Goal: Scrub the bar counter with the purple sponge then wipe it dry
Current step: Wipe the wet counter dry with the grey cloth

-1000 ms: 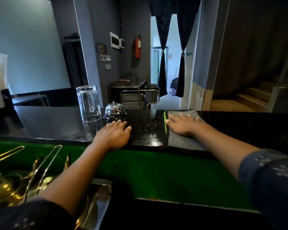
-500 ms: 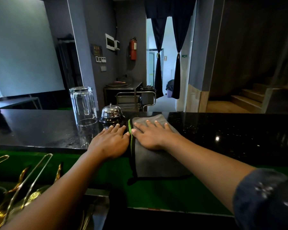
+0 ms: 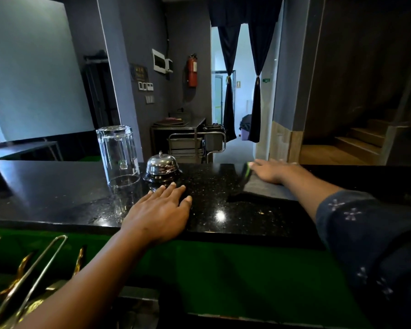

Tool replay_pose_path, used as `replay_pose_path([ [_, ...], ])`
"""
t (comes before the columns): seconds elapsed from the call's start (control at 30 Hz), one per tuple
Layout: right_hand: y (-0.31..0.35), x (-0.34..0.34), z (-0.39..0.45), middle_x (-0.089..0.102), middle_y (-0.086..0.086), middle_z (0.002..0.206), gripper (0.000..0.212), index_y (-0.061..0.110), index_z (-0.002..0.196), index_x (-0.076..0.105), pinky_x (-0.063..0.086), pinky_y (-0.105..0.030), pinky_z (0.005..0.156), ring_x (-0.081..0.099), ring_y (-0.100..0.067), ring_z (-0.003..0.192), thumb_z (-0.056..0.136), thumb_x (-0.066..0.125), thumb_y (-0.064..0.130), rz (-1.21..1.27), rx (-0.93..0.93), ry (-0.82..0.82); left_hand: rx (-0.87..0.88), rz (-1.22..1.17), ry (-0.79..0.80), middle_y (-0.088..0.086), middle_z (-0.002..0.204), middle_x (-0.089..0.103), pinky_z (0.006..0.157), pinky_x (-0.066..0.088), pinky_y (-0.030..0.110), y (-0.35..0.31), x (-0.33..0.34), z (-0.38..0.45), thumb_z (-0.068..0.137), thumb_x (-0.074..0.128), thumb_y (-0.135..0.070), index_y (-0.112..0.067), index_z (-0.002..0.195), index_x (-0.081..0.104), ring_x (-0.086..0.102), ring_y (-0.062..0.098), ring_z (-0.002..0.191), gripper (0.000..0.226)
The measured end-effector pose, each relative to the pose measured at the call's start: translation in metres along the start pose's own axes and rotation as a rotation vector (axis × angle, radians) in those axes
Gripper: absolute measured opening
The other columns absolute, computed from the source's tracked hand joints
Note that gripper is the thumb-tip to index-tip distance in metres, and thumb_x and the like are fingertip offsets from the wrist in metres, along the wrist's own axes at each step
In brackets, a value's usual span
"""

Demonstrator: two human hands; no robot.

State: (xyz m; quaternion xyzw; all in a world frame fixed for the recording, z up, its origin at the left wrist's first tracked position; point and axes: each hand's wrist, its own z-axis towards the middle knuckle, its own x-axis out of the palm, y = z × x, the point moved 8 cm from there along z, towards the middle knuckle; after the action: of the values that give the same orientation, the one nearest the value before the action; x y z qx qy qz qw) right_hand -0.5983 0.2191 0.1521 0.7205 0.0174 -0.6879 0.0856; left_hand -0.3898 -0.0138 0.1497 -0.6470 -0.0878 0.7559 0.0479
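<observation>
Stage: you look to be in the drying half of the job, wiping rather than scrubbing
Right hand: your right hand (image 3: 272,170) lies flat, fingers straight, pressing on the grey cloth with a bright green edge (image 3: 259,186); it pushes the cloth rather than gripping it, and the blur there suggests a stroke under way
Left hand: your left hand (image 3: 160,210) rests palm down with fingers straight on the near edge of the glossy black speckled bar counter (image 3: 214,186), holding nothing
Cloth position: far side of the counter, right of centre, well apart from your left hand
Purple sponge: not in view anywhere, so I cannot tell where it is; from that I judge the scrubbing is finished
Done so far: the patch between your hands shines evenly, though I cannot tell if it is fully dry
Left to do: streaks and a dull wet-looking smear show in front of the upturned clear glass mug (image 3: 119,155) on the left part of the counter; the dark stretch to the far right is too dim to judge
Obstacles: the chrome domed service bell (image 3: 161,166) stands just beside the mug, near your left fingertips; wiping there likely means working round or lifting both
</observation>
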Motion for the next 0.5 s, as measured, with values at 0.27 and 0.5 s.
replay_pose_path([
  [0.27, 0.007, -0.009, -0.030, 0.006, -0.011, 0.159, 0.067, 0.036, 0.150, 0.011, 0.003, -0.064, 0.111, 0.006, -0.038, 0.144, 0.091, 0.007, 0.066, -0.046, 0.050, 0.003, -0.027, 0.003, -0.018, -0.008, 0.157, 0.004, 0.113, 0.000, 0.030, -0.006, -0.001, -0.001, 0.094, 0.015, -0.052, -0.032, 0.148, 0.011, 0.002, 0.010, 0.143, 0.058],
  [0.5, 0.098, 0.001, -0.092, 0.001, -0.012, 0.159, 0.067, 0.037, 0.149, 0.009, -0.005, -0.061, 0.111, 0.001, -0.038, 0.144, 0.090, 0.012, 0.069, 0.032, -0.202, -0.012, -0.043, 0.007, 0.021, -0.008, 0.157, 0.005, 0.114, 0.003, 0.033, -0.003, -0.002, 0.000, 0.095, 0.015, -0.053, -0.034, 0.147, 0.012, 0.005, 0.011, 0.143, 0.056],
])
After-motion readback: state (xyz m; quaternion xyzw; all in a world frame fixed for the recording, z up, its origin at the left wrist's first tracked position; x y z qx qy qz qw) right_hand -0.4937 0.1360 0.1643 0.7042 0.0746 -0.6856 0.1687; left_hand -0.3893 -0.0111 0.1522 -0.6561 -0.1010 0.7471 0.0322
